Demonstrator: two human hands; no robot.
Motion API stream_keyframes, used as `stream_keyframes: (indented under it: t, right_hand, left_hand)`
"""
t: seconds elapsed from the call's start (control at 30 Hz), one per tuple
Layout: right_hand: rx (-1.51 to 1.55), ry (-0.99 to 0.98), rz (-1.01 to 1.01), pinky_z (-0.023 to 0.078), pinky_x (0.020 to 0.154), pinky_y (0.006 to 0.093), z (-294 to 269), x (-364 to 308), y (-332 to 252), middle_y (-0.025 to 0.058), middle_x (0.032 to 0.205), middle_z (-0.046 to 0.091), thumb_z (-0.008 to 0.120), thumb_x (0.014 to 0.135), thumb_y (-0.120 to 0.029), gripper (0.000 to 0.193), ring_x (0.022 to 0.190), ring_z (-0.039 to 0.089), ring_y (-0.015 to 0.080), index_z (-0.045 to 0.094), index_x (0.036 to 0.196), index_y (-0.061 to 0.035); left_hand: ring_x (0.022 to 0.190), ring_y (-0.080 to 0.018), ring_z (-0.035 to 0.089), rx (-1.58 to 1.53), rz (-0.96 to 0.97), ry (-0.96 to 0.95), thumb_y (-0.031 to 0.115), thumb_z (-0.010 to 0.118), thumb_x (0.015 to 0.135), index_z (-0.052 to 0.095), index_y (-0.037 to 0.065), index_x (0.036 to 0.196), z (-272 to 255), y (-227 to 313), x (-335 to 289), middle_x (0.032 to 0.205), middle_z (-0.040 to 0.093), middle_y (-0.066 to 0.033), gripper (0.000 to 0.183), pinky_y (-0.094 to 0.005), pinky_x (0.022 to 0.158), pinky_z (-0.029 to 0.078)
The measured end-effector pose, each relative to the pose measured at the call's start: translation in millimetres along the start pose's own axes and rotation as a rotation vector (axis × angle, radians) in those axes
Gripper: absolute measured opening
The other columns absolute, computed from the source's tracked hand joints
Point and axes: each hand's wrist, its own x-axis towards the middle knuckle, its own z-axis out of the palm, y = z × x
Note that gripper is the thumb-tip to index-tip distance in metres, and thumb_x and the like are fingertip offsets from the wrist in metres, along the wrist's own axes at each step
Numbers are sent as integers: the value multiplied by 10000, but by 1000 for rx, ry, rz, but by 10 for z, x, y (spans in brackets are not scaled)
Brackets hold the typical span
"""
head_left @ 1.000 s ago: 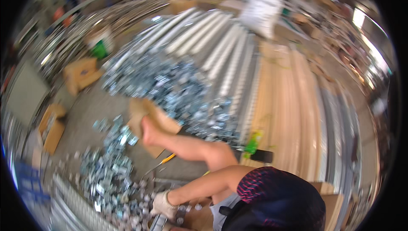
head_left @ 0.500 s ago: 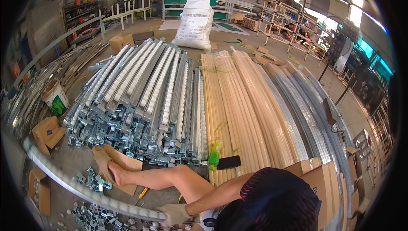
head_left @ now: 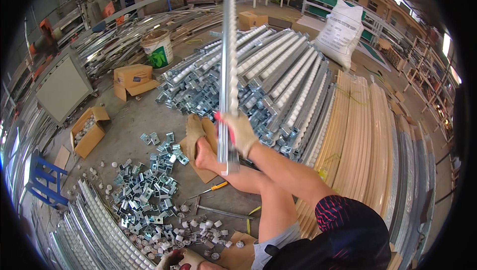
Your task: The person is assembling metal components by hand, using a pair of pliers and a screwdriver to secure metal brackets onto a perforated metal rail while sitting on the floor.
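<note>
My right hand (head_left: 240, 133), in a beige glove with red on the palm side, is closed round a roller track (head_left: 227, 71). It is a long silver channel with a row of white rollers along one side. The track stands tilted up over the far pile, its near end above my leg. At the lower edge, my left hand (head_left: 171, 260) shows only in part, gloved, near small white rollers (head_left: 189, 235); its fingers are mostly cut off. Left of my foot lies a heap of metal brackets (head_left: 149, 185).
A pile of roller tracks (head_left: 278, 71) lies ahead, with wrapped tan tubes (head_left: 355, 121) to its right. Finished-looking tracks (head_left: 94, 225) lie at lower left. Around are a cardboard box (head_left: 89, 131), a blue stool (head_left: 47, 178), a bucket (head_left: 157, 49) and a screwdriver (head_left: 217, 186).
My view has turned left. The roller track, earlier low and stretched out to the left, is now raised upright ahead in my right hand. My left hand has come into view at the lower edge.
</note>
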Motion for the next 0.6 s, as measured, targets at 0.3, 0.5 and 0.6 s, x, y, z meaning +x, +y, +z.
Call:
stream_keyframes:
  t: [0.3,0.5,0.6]
  right_hand:
    - [-683,413,-122,578,845,428,-248,1747,-992,228,907,737,588,988,-581,629,879,729,387,685,971,40]
    - [-873,-23,-479,570,623,318,7,844,-120,61,837,694,561,1084,-302,325,669,683,150,695,1087,-6]
    - [-837,-228,-246,543,592,274,169,501,489,17,834,651,567,1084,-207,229,640,630,99,706,1127,-31]
  left_hand:
    - [1189,-218,667,34,-87,-27,1,686,999,611,21,1445,11,-236,-15,1302,723,-129,453,-336,955,546]
    - [1212,-222,657,-55,-77,28,24,660,1025,592,-11,1450,25,-234,19,1336,706,-158,433,-341,999,539]
    - [1106,-220,683,-69,-99,177,154,765,957,613,-35,1393,-163,-680,45,1239,729,-163,499,-344,968,551]
